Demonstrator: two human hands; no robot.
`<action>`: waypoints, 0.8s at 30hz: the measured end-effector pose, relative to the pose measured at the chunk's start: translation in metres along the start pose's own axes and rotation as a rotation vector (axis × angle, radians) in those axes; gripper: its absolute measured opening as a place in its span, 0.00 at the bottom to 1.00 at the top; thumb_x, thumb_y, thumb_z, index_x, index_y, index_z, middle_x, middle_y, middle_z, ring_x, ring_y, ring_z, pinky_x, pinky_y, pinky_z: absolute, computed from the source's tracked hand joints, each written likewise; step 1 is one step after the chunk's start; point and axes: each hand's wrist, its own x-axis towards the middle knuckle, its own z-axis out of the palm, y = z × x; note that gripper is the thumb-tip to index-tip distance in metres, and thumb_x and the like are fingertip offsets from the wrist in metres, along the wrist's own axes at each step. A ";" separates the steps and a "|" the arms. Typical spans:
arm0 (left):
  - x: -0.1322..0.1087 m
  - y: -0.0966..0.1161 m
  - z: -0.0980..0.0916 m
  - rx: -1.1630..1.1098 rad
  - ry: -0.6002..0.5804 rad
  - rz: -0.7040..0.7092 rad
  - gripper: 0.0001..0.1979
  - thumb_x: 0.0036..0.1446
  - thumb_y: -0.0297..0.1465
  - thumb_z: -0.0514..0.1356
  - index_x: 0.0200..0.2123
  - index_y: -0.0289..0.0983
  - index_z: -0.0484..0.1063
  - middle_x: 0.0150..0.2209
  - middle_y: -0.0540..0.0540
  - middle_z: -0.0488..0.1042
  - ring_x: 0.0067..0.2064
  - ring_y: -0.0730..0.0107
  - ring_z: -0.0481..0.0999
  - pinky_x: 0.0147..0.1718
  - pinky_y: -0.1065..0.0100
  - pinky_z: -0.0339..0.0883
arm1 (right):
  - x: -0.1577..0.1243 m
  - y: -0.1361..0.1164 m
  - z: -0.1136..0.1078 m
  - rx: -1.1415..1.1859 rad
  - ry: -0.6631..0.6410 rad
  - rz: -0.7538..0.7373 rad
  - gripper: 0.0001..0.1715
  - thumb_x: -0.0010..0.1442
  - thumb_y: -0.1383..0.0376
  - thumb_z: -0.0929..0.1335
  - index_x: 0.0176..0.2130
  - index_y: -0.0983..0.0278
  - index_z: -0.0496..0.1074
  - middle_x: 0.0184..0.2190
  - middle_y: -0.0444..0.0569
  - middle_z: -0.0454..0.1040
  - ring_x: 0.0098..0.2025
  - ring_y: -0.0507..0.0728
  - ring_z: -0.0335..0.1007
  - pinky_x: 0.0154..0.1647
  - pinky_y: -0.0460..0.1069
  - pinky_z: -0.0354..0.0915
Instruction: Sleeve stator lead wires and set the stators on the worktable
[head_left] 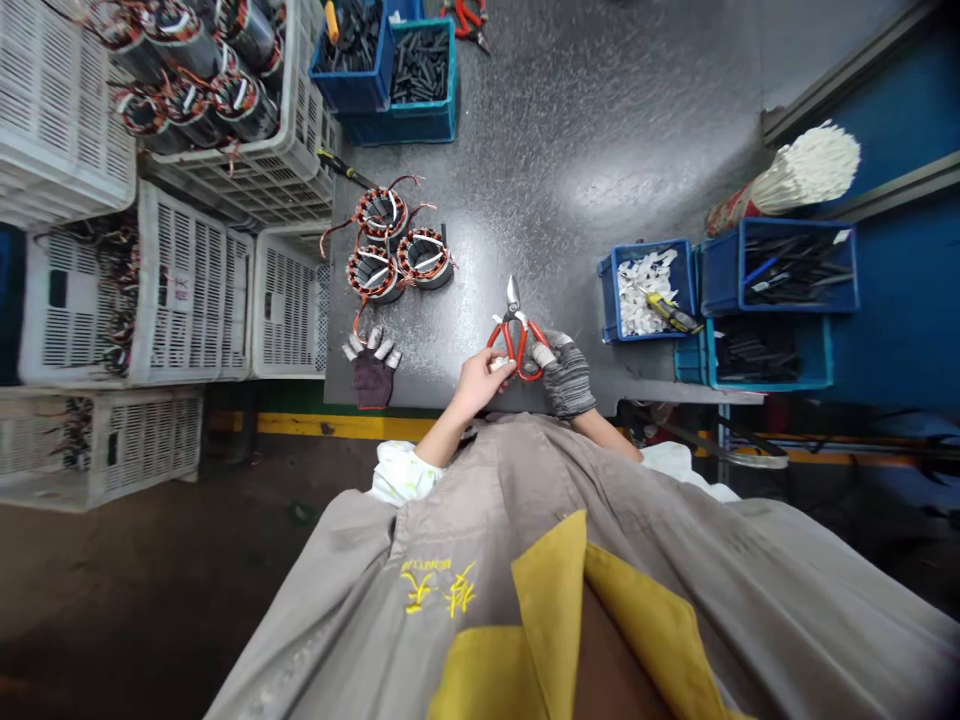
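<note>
My left hand (481, 384) is bare, its fingers pinched on a small white piece (498, 365) whose kind I cannot make out. Grey knit with pale fingertips covers my right hand (568, 376), which is closed at the right handle of the scissors (514, 325). Those scissors have red loop handles and a short silver blade pointing away from me. Left of my hands, a dark glove with pale fingertips (373, 372) lies at the table edge. Beyond it stand three motor stators (426, 258) wound with copper wire.
Blue bins of black pieces (421, 66) stand at the back left. To the right are a bin of white pieces (646, 290) with a yellow-handled tool on it, more bins (799, 265), and a white bundle (814, 165). White crates (289, 300) line the left side.
</note>
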 end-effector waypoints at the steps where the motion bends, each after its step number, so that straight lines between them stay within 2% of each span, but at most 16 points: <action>1: -0.001 0.005 0.004 0.085 0.041 0.044 0.07 0.65 0.30 0.74 0.45 0.37 0.83 0.29 0.51 0.81 0.31 0.67 0.80 0.36 0.67 0.73 | -0.002 -0.002 -0.002 0.017 0.001 -0.013 0.25 0.61 0.44 0.74 0.48 0.59 0.74 0.33 0.45 0.80 0.31 0.55 0.75 0.34 0.51 0.76; 4: -0.006 0.014 0.013 0.237 0.108 0.112 0.07 0.63 0.29 0.76 0.43 0.38 0.86 0.28 0.52 0.81 0.33 0.64 0.82 0.43 0.65 0.75 | -0.008 -0.008 -0.008 0.075 0.002 -0.034 0.25 0.61 0.44 0.75 0.47 0.59 0.74 0.33 0.44 0.81 0.30 0.54 0.75 0.32 0.50 0.75; 9: -0.011 0.022 0.024 0.148 0.057 0.040 0.03 0.67 0.26 0.70 0.42 0.37 0.85 0.27 0.50 0.81 0.30 0.63 0.82 0.39 0.64 0.75 | -0.013 -0.008 -0.015 0.076 0.032 -0.027 0.26 0.62 0.44 0.74 0.48 0.59 0.75 0.34 0.45 0.81 0.29 0.55 0.75 0.32 0.51 0.76; 11: -0.011 0.025 0.027 0.264 0.092 0.061 0.02 0.66 0.26 0.70 0.41 0.38 0.85 0.29 0.49 0.82 0.32 0.62 0.82 0.42 0.63 0.75 | -0.015 -0.006 -0.016 0.046 0.043 -0.043 0.25 0.62 0.45 0.73 0.50 0.59 0.76 0.36 0.47 0.83 0.32 0.57 0.76 0.35 0.52 0.78; 14: -0.010 0.029 0.032 0.444 0.137 0.086 0.03 0.65 0.26 0.69 0.39 0.38 0.84 0.35 0.45 0.86 0.39 0.58 0.85 0.50 0.60 0.75 | -0.019 -0.004 -0.014 0.014 0.072 -0.070 0.25 0.63 0.47 0.72 0.52 0.60 0.77 0.43 0.52 0.85 0.38 0.59 0.80 0.43 0.55 0.82; 17: -0.001 0.025 0.036 0.485 0.174 0.100 0.05 0.64 0.24 0.68 0.36 0.39 0.81 0.39 0.43 0.86 0.44 0.56 0.85 0.54 0.59 0.74 | -0.020 -0.003 -0.010 0.048 0.086 -0.034 0.26 0.64 0.49 0.72 0.54 0.60 0.76 0.47 0.52 0.85 0.39 0.58 0.81 0.48 0.56 0.82; 19: 0.007 0.019 0.036 0.338 0.200 0.079 0.06 0.60 0.23 0.69 0.33 0.39 0.78 0.36 0.46 0.84 0.43 0.58 0.83 0.53 0.60 0.74 | -0.016 -0.001 -0.008 0.122 0.088 0.020 0.25 0.62 0.49 0.72 0.54 0.59 0.75 0.43 0.50 0.84 0.34 0.57 0.78 0.41 0.55 0.81; 21: 0.015 0.010 0.031 0.053 0.202 0.007 0.08 0.56 0.23 0.70 0.31 0.39 0.75 0.32 0.48 0.80 0.38 0.63 0.80 0.46 0.63 0.74 | -0.008 0.002 -0.010 0.190 0.110 0.056 0.26 0.60 0.48 0.73 0.51 0.59 0.74 0.38 0.48 0.83 0.31 0.56 0.75 0.33 0.52 0.76; 24: 0.019 -0.004 0.008 -0.245 0.183 -0.073 0.10 0.58 0.29 0.70 0.30 0.39 0.71 0.29 0.50 0.77 0.31 0.71 0.76 0.36 0.69 0.72 | 0.009 0.010 -0.028 0.155 0.146 0.071 0.28 0.59 0.43 0.71 0.48 0.59 0.72 0.32 0.45 0.78 0.26 0.54 0.70 0.25 0.49 0.68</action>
